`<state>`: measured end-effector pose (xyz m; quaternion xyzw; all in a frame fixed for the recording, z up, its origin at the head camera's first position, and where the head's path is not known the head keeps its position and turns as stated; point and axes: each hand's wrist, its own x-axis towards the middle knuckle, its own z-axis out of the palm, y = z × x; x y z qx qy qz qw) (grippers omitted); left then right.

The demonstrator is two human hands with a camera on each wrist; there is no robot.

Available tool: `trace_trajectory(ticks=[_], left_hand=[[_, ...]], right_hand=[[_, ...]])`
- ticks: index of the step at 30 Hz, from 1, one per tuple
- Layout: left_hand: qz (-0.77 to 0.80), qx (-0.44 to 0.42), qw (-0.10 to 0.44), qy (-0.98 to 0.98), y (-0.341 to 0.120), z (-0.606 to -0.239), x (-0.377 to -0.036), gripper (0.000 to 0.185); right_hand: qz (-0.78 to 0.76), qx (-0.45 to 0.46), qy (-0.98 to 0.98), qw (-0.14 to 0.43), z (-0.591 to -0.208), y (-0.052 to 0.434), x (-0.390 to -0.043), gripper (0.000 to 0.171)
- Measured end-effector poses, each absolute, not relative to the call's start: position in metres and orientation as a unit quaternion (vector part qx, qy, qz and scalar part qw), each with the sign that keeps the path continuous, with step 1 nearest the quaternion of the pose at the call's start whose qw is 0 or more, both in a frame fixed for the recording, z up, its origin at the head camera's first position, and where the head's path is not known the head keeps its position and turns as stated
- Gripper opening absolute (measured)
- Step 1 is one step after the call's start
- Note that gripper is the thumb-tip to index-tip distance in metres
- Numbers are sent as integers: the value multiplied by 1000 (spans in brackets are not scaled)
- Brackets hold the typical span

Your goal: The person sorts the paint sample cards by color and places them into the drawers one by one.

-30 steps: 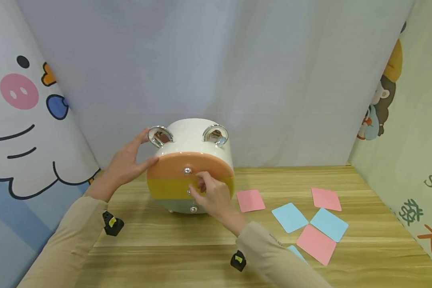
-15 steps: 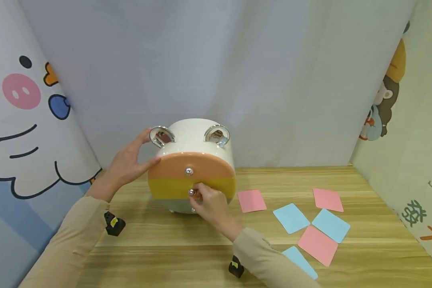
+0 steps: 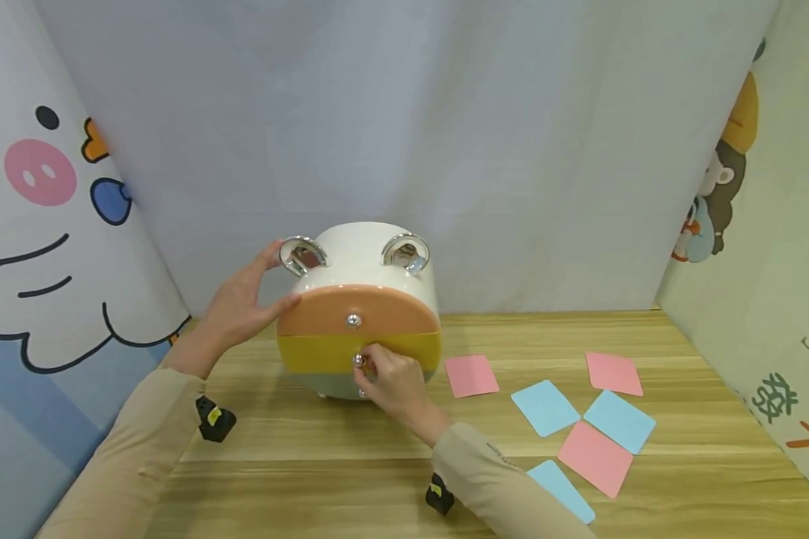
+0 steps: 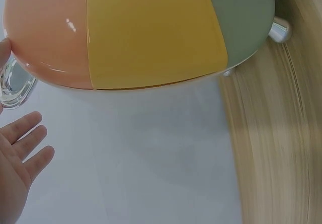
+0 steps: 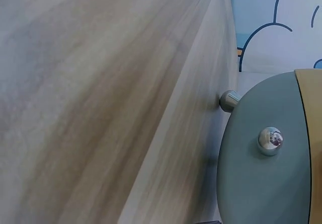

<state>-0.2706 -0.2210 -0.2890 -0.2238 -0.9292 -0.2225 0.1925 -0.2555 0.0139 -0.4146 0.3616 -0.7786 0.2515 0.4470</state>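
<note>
**Round box may slide if the knob is pulled hard**

The round white drawer box with orange, yellow and green fronts [image 3: 359, 329] stands on the wooden tabletop [image 3: 681, 479]. The right hand [image 3: 389, 380] pinches the yellow drawer's silver knob [image 3: 359, 360]. The left hand [image 3: 243, 307], fingers spread, presses the box's left side; if this grip slips, I think the box could tip forward.

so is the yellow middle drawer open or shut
Barely open, if at all. The yellow middle drawer front sits nearly flush with the orange front above; the right hand pinches its round silver knob.

Drawer box [image 3: 357, 329]: orange, yellow, grey-green (white body).
</note>
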Motion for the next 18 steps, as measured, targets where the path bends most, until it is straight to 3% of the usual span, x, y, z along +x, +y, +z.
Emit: trace_trajectory(ticks=[18], left_hand=[[-221,-217,183,-933,-220,-288,-269,81]], right_hand=[[221,412,-771,432,-406,22,-222,19]])
